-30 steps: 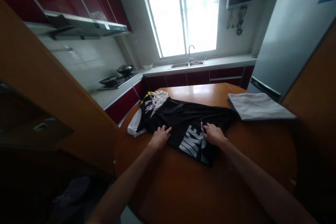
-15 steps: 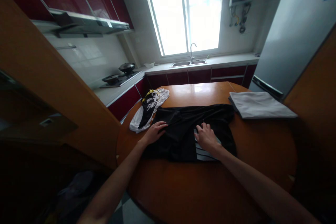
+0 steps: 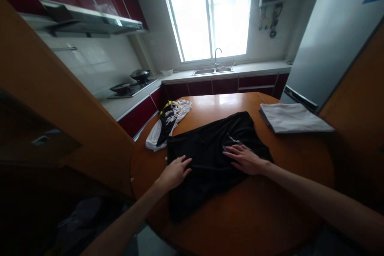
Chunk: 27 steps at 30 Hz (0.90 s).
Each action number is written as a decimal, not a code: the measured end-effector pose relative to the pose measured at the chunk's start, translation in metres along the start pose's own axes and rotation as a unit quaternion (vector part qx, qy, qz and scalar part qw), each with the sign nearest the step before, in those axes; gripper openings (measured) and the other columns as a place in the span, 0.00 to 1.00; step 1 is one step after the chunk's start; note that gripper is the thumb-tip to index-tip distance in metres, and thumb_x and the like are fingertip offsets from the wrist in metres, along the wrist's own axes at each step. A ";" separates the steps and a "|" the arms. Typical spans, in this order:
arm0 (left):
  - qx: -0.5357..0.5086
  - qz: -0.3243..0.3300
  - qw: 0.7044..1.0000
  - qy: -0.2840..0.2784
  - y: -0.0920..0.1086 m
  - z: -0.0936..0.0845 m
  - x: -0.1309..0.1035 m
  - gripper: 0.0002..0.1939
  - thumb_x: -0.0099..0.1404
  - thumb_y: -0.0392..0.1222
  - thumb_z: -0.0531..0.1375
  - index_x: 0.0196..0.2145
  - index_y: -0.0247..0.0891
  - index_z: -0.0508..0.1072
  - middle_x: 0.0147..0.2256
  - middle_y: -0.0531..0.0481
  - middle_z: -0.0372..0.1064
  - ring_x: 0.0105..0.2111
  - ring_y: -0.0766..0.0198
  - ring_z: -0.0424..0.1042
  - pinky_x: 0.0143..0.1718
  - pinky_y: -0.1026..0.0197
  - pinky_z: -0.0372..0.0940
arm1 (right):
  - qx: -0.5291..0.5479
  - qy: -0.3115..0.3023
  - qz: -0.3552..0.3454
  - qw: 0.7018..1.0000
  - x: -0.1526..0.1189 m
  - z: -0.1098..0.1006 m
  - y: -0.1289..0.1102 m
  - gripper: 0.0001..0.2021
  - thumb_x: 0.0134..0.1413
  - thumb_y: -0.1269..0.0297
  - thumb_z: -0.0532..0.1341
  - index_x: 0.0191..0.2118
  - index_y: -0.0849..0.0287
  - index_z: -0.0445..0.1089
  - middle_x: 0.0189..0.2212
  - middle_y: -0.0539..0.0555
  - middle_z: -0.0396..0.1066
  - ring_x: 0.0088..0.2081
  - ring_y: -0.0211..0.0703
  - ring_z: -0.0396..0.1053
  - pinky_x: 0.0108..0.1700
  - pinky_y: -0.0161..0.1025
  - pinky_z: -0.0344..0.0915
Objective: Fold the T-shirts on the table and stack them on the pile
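A black cloth garment [image 3: 207,152] lies spread and slightly rumpled on the round wooden table [image 3: 258,216]. My left hand [image 3: 175,172] rests on its left part, fingers apart. On the right part lies my right hand [image 3: 244,159], its fingers stretched out over the cloth beside a narrow strip of grey print. Neither hand shows anything gripped between its fingers.
A black, white and yellow garment [image 3: 169,122] lies at the table's back left. Folded white cloth [image 3: 295,118] sits at the right. Beyond are a counter with a sink [image 3: 213,71], a stove with pans [image 3: 140,74] and a fridge [image 3: 333,40].
The black garment has turned, its left part now nearer me and its grey print mostly hidden. My left hand has moved nearer me; my right hand has shifted slightly right and flattened.
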<state>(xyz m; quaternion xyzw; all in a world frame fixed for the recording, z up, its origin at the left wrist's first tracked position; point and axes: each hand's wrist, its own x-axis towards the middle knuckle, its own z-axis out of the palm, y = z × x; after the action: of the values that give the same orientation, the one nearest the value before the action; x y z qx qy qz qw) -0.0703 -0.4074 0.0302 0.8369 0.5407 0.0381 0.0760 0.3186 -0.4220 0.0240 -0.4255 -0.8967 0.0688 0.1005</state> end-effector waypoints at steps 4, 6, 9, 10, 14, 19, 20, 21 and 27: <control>-0.032 0.046 0.998 -0.004 0.025 -0.027 -0.005 0.23 0.69 0.51 0.59 0.60 0.48 0.71 0.52 0.45 0.74 0.50 0.52 0.76 0.54 0.53 0.68 | -0.010 0.007 -0.002 1.000 -0.006 -0.025 0.036 0.29 0.64 0.63 0.57 0.69 0.47 0.57 0.69 0.54 0.56 0.66 0.50 0.57 0.67 0.52 0.49; -0.048 0.095 0.994 0.035 0.026 -0.033 0.008 0.23 0.69 0.50 0.59 0.60 0.47 0.72 0.56 0.45 0.71 0.55 0.52 0.71 0.60 0.52 0.64 | -0.024 0.063 0.078 0.995 -0.004 -0.024 0.032 0.26 0.63 0.66 0.56 0.66 0.51 0.63 0.68 0.56 0.58 0.66 0.51 0.57 0.66 0.50 0.51; -0.038 0.147 0.986 0.071 0.013 -0.028 0.035 0.24 0.69 0.52 0.59 0.61 0.46 0.70 0.64 0.46 0.63 0.65 0.51 0.60 0.68 0.46 0.52 | -0.044 0.136 0.227 0.963 -0.005 -0.007 0.005 0.23 0.66 0.62 0.52 0.63 0.58 0.67 0.66 0.61 0.60 0.65 0.53 0.57 0.64 0.50 0.54; -0.031 0.156 0.985 0.066 0.006 -0.023 0.043 0.26 0.70 0.53 0.58 0.63 0.47 0.68 0.65 0.46 0.61 0.67 0.51 0.56 0.69 0.44 0.48 | -0.052 0.140 0.267 0.952 -0.006 0.001 -0.004 0.24 0.67 0.60 0.52 0.64 0.59 0.65 0.66 0.63 0.59 0.66 0.55 0.55 0.64 0.51 0.53; -0.014 0.143 0.989 0.023 -0.017 -0.004 0.065 0.29 0.72 0.57 0.54 0.67 0.51 0.61 0.69 0.48 0.53 0.70 0.49 0.48 0.69 0.38 0.43 | -0.073 0.088 0.355 0.928 -0.017 0.029 -0.022 0.29 0.68 0.52 0.52 0.68 0.60 0.60 0.70 0.67 0.50 0.70 0.61 0.46 0.67 0.59 0.45; 0.007 0.063 0.997 0.038 -0.012 0.016 0.060 0.29 0.73 0.56 0.52 0.68 0.51 0.60 0.70 0.47 0.50 0.71 0.43 0.44 0.67 0.32 0.43 | -0.064 0.045 0.333 0.940 -0.019 0.031 0.010 0.31 0.68 0.47 0.50 0.71 0.56 0.55 0.72 0.66 0.44 0.72 0.60 0.41 0.68 0.59 0.41; 0.012 0.042 0.998 0.045 -0.005 0.020 0.055 0.29 0.73 0.55 0.51 0.68 0.50 0.59 0.70 0.46 0.49 0.71 0.41 0.43 0.66 0.30 0.43 | -0.059 0.037 0.315 0.947 -0.017 0.027 0.022 0.31 0.68 0.47 0.50 0.71 0.55 0.54 0.73 0.65 0.43 0.72 0.59 0.40 0.68 0.58 0.41; 0.017 0.018 0.998 0.051 0.003 0.024 0.049 0.29 0.74 0.54 0.51 0.69 0.48 0.59 0.71 0.45 0.49 0.71 0.39 0.42 0.66 0.29 0.43 | -0.053 0.027 0.288 0.956 -0.014 0.022 0.035 0.31 0.68 0.47 0.49 0.71 0.55 0.54 0.73 0.65 0.43 0.73 0.58 0.40 0.68 0.57 0.41; 0.000 -0.020 0.995 0.098 0.063 0.026 0.015 0.31 0.72 0.57 0.52 0.67 0.42 0.62 0.68 0.38 0.52 0.68 0.32 0.46 0.63 0.28 0.49 | -0.068 0.035 0.188 0.979 0.015 -0.020 0.088 0.25 0.68 0.56 0.52 0.67 0.57 0.61 0.71 0.63 0.50 0.71 0.55 0.46 0.69 0.55 0.40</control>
<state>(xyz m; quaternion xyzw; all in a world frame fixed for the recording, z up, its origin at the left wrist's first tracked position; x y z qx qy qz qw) -0.0039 -0.4217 0.0146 0.8182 0.5621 0.1187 0.0233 0.3799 -0.3549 0.0266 -0.5941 -0.7995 0.0101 0.0877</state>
